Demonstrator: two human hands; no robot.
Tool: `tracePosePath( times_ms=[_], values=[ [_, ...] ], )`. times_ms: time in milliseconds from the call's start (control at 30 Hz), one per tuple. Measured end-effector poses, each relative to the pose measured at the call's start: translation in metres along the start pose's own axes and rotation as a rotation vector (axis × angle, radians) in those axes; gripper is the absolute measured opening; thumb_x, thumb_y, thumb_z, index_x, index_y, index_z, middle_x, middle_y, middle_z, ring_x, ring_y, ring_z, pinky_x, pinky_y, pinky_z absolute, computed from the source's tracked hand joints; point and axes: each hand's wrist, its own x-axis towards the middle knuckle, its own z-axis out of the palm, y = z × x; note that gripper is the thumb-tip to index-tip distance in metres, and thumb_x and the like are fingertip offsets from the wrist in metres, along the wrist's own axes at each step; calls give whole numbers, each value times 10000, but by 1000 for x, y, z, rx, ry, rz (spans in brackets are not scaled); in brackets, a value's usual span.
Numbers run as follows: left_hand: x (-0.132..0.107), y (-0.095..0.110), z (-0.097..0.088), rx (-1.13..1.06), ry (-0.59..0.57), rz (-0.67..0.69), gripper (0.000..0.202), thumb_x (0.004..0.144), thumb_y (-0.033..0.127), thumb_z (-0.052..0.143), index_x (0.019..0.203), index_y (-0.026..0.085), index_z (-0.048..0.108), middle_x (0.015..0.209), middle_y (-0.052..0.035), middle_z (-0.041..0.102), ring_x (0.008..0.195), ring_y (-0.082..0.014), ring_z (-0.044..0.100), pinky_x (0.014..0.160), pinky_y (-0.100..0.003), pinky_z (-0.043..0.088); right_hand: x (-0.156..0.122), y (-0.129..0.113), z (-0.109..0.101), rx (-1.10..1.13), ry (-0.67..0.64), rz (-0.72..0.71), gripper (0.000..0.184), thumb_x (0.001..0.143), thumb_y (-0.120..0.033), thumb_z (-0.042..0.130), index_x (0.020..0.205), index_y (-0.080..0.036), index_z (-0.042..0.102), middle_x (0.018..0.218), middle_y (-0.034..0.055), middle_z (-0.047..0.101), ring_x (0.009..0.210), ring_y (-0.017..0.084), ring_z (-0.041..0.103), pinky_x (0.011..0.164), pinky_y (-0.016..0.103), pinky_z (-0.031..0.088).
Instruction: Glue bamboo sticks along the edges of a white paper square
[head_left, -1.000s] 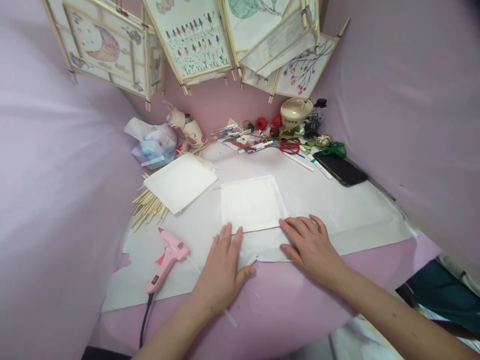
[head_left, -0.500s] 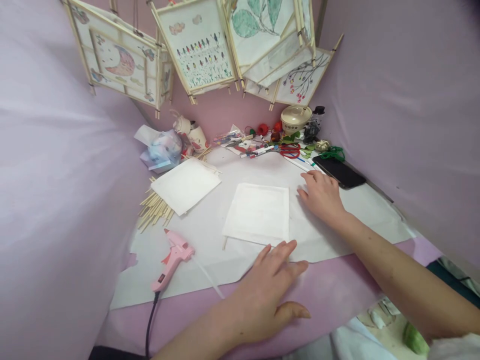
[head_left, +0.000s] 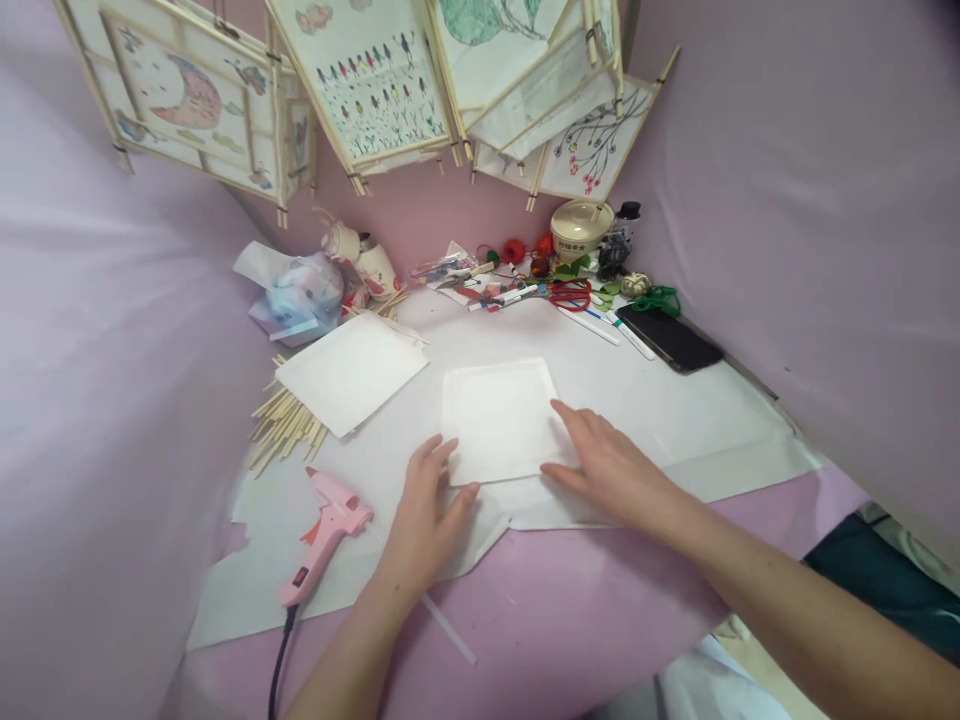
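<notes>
A square white paper panel with a narrow raised border lies flat on the white table covering. At its near left corner is my left hand, fingertips by the left edge and thumb by the near edge, spread apart. My right hand touches the right side, with the index finger on the edge and the thumb over the near right corner. The fingers of both hands are apart, not closed round the panel. To the left rests a pink hot glue gun, a glue stick showing beyond my left forearm.
Behind left, white paper sheets cover part of a pile of thin wooden sticks. Red-handled scissors, pens, a lidded bowl and a phone stand or lie at the back. Painted paper lanterns hang above.
Both hands have come to the panel, the left from the near edge of the table and the right from beside the phone. The panel has turned slightly. The camera view has shifted a little.
</notes>
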Motion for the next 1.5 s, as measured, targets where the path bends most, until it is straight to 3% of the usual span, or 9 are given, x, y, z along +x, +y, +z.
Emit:
tracePosePath(
  times_ms=[167,300,433,633,767,1000,1200,1300,1500],
  values=[
    [-8,12,2,-258,-334,107,350,950,335,523,1298,303,529,1489,-92,397,1184,-219,600,941,-377,574,62,51,-14,46,228,41,630,884,-338,489,1474,-178,337,1407,185,478,1279,339,478,1021,520,403],
    [-2,3,-1,40,-114,198,255,963,298,485,1185,262,605,1355,-96,540,1214,-233,574,996,-431,532,72,77,-18,37,292,60,487,892,-325,442,1350,-171,510,1341,171,531,1276,340,470,1045,529,381],
    [5,-8,0,351,34,216,309,965,275,473,1256,217,557,1450,-124,482,1375,-268,433,1108,-501,416,60,86,-24,36,133,0,386,871,-432,505,1167,-210,618,1211,129,596,1177,325,511,1000,498,410],
    [4,-9,8,552,-167,295,490,980,307,473,1447,192,379,1555,-143,377,1460,-256,306,1185,-520,284,44,82,-42,63,-335,-83,344,709,-511,682,956,-276,629,1075,58,614,1031,280,555,826,403,483],
    [2,-8,11,598,-152,292,504,976,311,483,1450,184,369,1546,-165,383,1443,-272,341,1161,-529,316,41,76,-42,76,-330,-85,150,774,-374,592,875,-267,615,1001,46,630,978,260,571,832,409,463],
    [-5,-5,-3,626,-60,316,454,977,355,467,1409,226,410,1526,-149,412,1429,-299,359,1124,-551,352,46,84,-43,174,-342,-78,193,776,-391,586,886,-239,630,996,66,626,951,253,571,826,392,456],
    [-33,-22,-73,790,257,-83,540,925,503,453,1342,160,467,1363,-203,540,1300,-387,489,1013,-589,446,47,85,-44,167,-366,-39,223,745,-412,641,898,-250,628,1038,57,625,990,256,568,855,390,451],
    [-53,-44,-99,901,219,-348,730,860,614,478,1386,114,397,1329,-242,540,1240,-443,517,929,-603,493,46,83,-44,146,-360,-34,214,748,-414,635,895,-258,626,1042,55,626,1007,264,567,855,395,448],
    [-62,-73,-106,961,102,-363,609,861,534,444,1227,56,532,1105,-204,650,1084,-403,585,928,-531,479,45,84,-46,147,-374,-33,229,748,-414,623,909,-251,632,1067,68,623,1019,271,565,857,401,443]
  ],
)
